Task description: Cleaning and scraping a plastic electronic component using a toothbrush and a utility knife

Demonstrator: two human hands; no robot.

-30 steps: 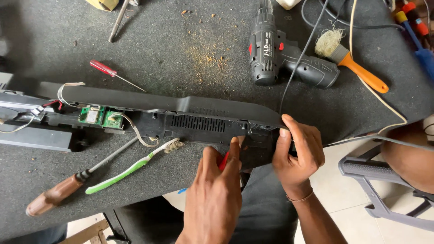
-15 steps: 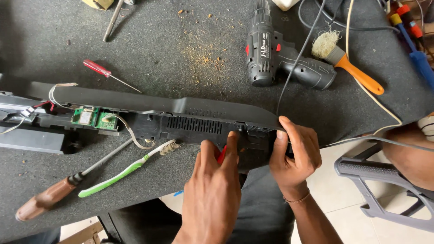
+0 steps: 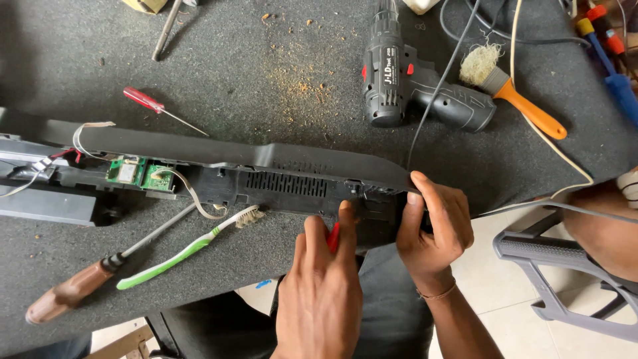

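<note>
I'm gripping the long black plastic casing (image 3: 266,163) at the grey felt table's (image 3: 266,66) near edge: right hand (image 3: 432,229) clasping its end, left hand (image 3: 322,292) pinching a red-handled tool (image 3: 333,237); sawdust is speckling the felt.

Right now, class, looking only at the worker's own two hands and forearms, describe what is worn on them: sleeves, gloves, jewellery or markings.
Both hands are bare, with no gloves. The left hand shows no ring or band, and no sleeve reaches its wrist. The right hand has a thin bracelet looped around the wrist; its forearm is uncovered down to the frame edge. No rings or markings show, and the fingernails are short.
</note>
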